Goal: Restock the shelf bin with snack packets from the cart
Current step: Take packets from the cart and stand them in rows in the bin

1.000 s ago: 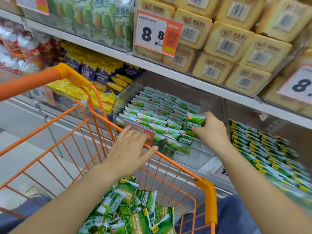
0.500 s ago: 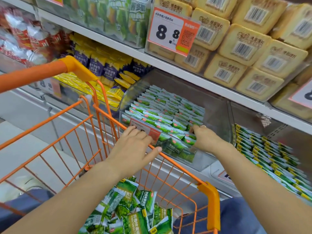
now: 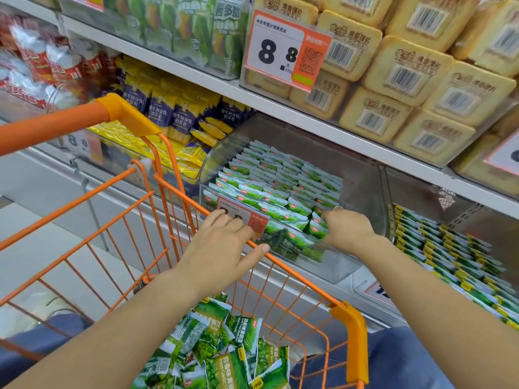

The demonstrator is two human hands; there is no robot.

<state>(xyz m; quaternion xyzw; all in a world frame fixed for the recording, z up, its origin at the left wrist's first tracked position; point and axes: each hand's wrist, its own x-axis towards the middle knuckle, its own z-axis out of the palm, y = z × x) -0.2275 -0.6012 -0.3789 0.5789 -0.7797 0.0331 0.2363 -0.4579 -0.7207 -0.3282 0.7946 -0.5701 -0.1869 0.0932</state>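
Orange wire cart (image 3: 348,341) fills the 7 o'clock side of the view, with loose green snack packets (image 3: 222,352) heaped in it at 6 o'clock. Left hand (image 3: 222,248) rests on the cart's top rail, fingers draped over it — holding no packet. Right hand (image 3: 346,228), at 3 o'clock of the left, has its fingers curled down among the packets in the clear shelf bin (image 3: 362,192) — whether it grips one I cannot tell.
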